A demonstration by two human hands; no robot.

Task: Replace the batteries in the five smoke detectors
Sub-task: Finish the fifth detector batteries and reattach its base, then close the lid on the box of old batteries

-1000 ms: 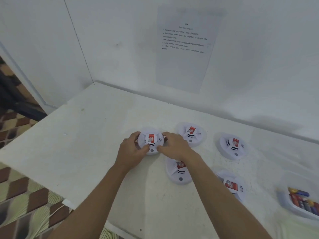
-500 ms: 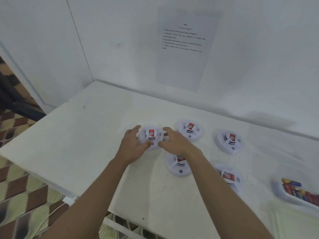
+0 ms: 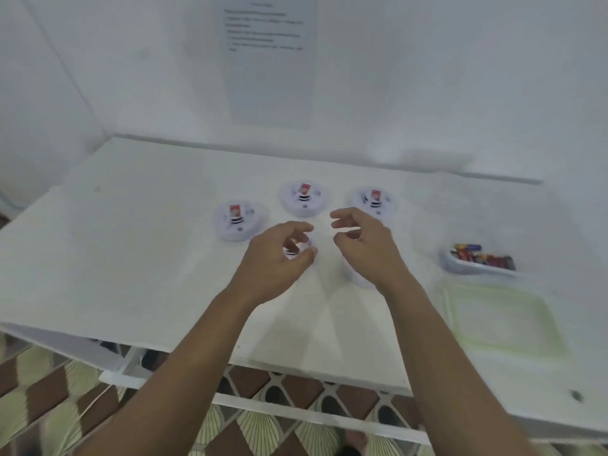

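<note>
The left hand (image 3: 274,260) half-curls over one round white plastic smoke detector (image 3: 297,251), grip unclear; the right hand (image 3: 363,240) hangs loosely curled, empty. Five detectors counted.

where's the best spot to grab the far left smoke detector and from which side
Take the far left smoke detector by its round outer rim, coming down from above with fingers on opposite edges. It lies flat on the table as a low disc, so the rim looks the surest hold, and its left edge has no neighbour beside it.
</note>
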